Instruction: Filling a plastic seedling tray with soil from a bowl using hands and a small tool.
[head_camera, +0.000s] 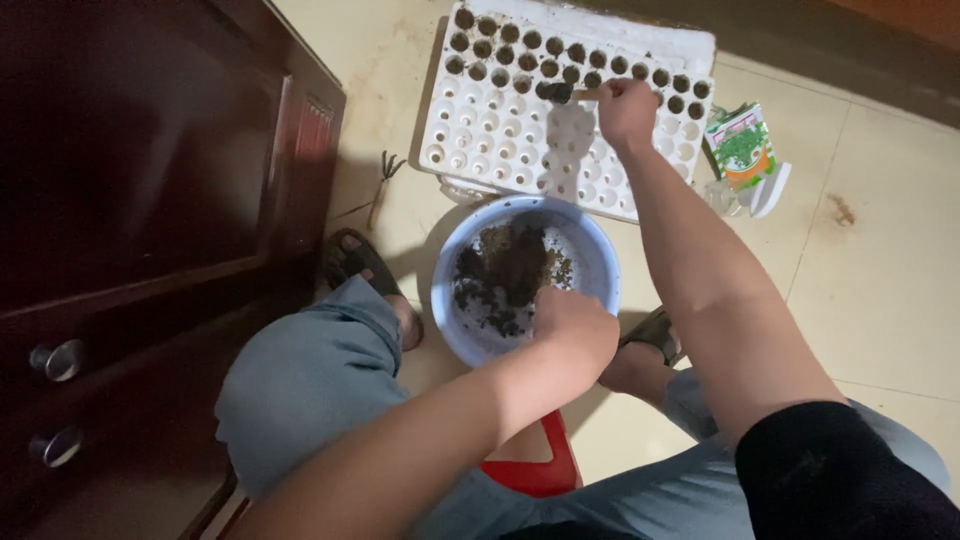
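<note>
Here, right hand (627, 108) gripping a small scoop (560, 92) over the seed tray (480, 130), left hand (572, 325) closed on the bowl (600, 262) rim.

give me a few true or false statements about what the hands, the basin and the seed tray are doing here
1. The right hand holds a small tool over the white seed tray. True.
2. The left hand rests at the rim of the blue basin. True.
3. The basin is filled with water. False: it holds dark soil.
4. Every tray cell is filled. False: only the far rows hold soil.
5. A seed packet lies right of the tray. True.
</note>
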